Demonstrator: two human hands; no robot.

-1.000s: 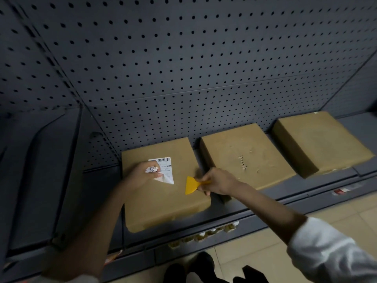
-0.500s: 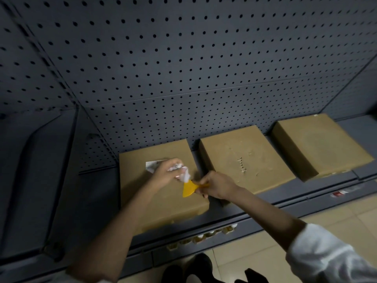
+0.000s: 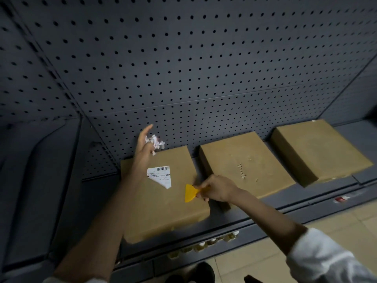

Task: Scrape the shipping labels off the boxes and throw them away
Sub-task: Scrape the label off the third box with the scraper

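Observation:
Three brown boxes lie on a low dark shelf. The left box (image 3: 163,209) bears a torn white label remnant (image 3: 160,176) with a barcode. My left hand (image 3: 145,148) is raised above the box's far edge, holding crumpled white label scraps (image 3: 155,142) in its fingers. My right hand (image 3: 217,187) grips an orange plastic scraper (image 3: 190,193) just above the left box's right side, blade pointing left, a short gap from the remnant. The middle box (image 3: 242,162) shows small leftover scraps on its top. The right box (image 3: 318,150) has a bare top.
A dark pegboard wall (image 3: 183,68) rises behind the shelf (image 3: 306,203). A side panel (image 3: 40,180) closes the left. Beige tiled floor (image 3: 255,256) lies below, with dark shoes at the bottom edge. Small pale items line the shelf's lower front.
My left hand tore a piece from the label and lifted it up and away, crumpled. The remaining label shows again on the box. My right hand with the scraper barely moved.

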